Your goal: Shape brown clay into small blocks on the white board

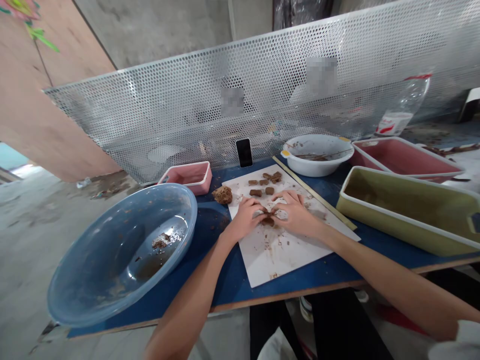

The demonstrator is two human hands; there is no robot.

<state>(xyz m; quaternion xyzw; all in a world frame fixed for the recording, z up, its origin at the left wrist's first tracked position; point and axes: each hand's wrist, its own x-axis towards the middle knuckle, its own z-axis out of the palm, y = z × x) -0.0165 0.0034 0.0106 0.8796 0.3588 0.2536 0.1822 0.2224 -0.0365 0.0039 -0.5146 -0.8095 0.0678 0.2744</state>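
Observation:
Over a white board [258,257], my left hand [245,217] and my right hand [294,215] meet fingertip to fingertip. Both pinch a small brown clay-like piece [268,220] between thumbs and fingers. Its exact shape is partly hidden by the fingertips. Just beyond the hands lie several short brown pieces [255,192], some grouped near the board's far edge. A larger rough brown lump [222,195] rests at the board's left edge. Brown crumbs are scattered over the board around and below the hands.
A large blue basin [75,260] with wet brown residue stands left. Behind are a small pink tray [204,182], a phone [244,153] and a perforated metal screen [168,110]. A yellowish strip [315,194], white basin [318,167], red bin [408,155], green bin [397,220] and plastic bottle [403,107] are right.

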